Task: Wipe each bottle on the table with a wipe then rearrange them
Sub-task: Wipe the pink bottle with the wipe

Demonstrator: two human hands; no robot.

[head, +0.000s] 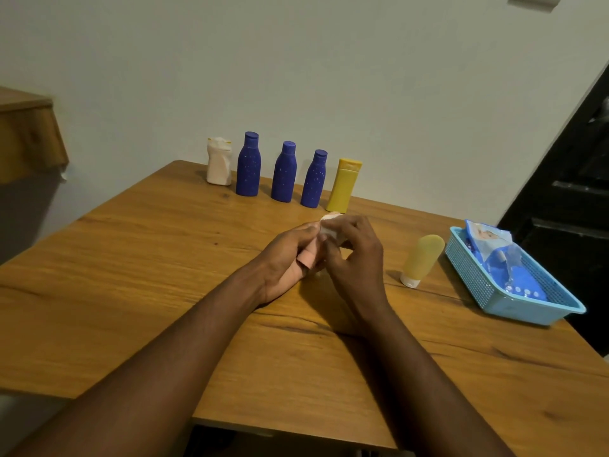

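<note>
Both hands meet over the middle of the wooden table [131,275]. My left hand [285,258] grips a small pale pink bottle [306,259], mostly hidden by the fingers. My right hand [357,255] pinches a white wipe [327,226] against the bottle's far end. Along the back edge stand a white bottle [219,164], three blue bottles [248,166] [284,174] [314,181] and a yellow bottle [343,188]. A pale yellow tube [423,258] stands on its white cap to the right of my hands.
A light blue plastic basket [474,285] sits at the table's right edge and holds a blue pack of wipes [494,252]. The wall rises right behind the bottle row. A dark door stands at the far right, a wooden shelf at the left.
</note>
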